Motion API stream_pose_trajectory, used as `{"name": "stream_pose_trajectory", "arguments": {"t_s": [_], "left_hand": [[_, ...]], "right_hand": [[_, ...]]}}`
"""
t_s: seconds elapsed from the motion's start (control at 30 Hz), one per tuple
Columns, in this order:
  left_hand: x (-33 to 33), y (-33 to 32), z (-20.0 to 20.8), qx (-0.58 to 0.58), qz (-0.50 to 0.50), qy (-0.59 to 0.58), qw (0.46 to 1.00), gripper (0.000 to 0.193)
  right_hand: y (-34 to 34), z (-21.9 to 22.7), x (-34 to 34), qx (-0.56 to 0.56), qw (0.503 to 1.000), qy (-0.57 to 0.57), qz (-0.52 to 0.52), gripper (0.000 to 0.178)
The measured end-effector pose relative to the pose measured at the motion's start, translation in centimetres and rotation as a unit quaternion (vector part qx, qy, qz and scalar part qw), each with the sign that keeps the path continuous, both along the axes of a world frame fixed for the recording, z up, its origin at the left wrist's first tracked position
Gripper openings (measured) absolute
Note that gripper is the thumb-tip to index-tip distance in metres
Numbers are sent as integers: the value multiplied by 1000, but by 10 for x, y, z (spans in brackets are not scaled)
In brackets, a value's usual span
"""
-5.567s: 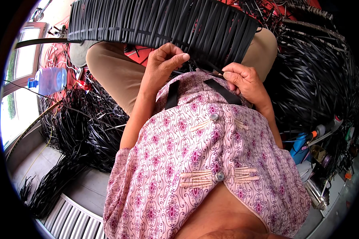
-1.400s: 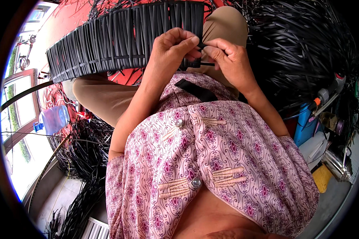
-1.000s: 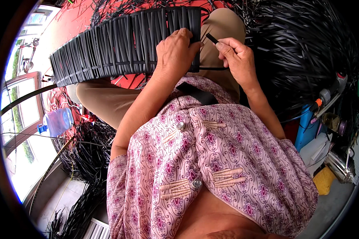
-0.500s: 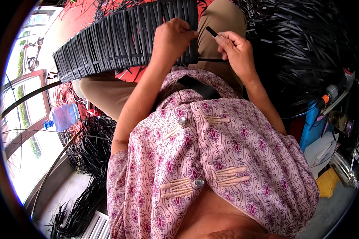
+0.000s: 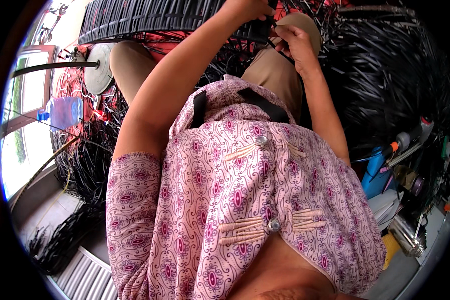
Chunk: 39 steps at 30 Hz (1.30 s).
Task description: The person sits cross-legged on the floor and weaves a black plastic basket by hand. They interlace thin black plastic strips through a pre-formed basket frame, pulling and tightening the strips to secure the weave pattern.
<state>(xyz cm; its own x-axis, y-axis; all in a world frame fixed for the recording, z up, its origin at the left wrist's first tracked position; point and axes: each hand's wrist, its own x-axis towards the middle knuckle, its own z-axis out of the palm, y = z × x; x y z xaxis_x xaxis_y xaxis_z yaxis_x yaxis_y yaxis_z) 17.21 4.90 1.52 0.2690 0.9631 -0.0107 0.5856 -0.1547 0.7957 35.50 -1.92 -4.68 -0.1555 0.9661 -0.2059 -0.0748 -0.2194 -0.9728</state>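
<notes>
A long woven piece of black flat strips [image 5: 140,22] lies across the far part of the view, partly cut off at the top. At its right end is my left hand [image 5: 247,11], fingers curled in against the edge; what they grip is hidden. My right hand [image 5: 297,42] is just to the right, over my right knee, thumb and forefinger pinched on a narrow black strip [image 5: 271,21]. That strip runs toward the end of the woven piece, close to my left fingers. Another dark length passes below my right fingers.
A big heap of loose black strips [image 5: 385,75] fills the right side. At left are a clear water bottle [image 5: 67,112], a round grey disc [image 5: 99,67] and more black strips [image 5: 85,162]. A blue object [image 5: 375,172] and a shiny metal vessel [image 5: 407,235] sit at lower right.
Both hands have moved up in the view, the left one also to the right, and they are closer together. The woven piece sits farther away, and the strip's end now points toward my left hand.
</notes>
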Motion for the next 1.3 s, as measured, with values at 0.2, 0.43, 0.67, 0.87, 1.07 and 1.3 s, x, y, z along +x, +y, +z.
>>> {"name": "stream_pose_trajectory", "arguments": {"t_s": [0.2, 0.43, 0.67, 0.87, 1.07, 1.3], "left_hand": [[5, -7, -14, 112, 59, -32, 991, 20], [-4, 0, -31, -7, 62, -101, 993, 32], [-12, -2, -35, -114, 46, -183, 975, 39], [-17, -22, -28, -140, 29, -208, 968, 31], [-18, -40, -21, -140, 14, -226, 964, 42], [-36, -47, -9, 6, -114, 6, 993, 19]], "right_hand": [[-3, 3, -7, -27, 999, -5, -33, 20], [-11, 4, -9, -32, 999, -13, -31, 20], [-22, 6, -10, -56, 998, -20, -18, 19], [-18, 12, -1, -40, 998, -31, -29, 18], [-8, 17, -3, 74, 977, -201, 16, 20], [-2, 25, -3, 167, 944, -262, 110, 18]]}}
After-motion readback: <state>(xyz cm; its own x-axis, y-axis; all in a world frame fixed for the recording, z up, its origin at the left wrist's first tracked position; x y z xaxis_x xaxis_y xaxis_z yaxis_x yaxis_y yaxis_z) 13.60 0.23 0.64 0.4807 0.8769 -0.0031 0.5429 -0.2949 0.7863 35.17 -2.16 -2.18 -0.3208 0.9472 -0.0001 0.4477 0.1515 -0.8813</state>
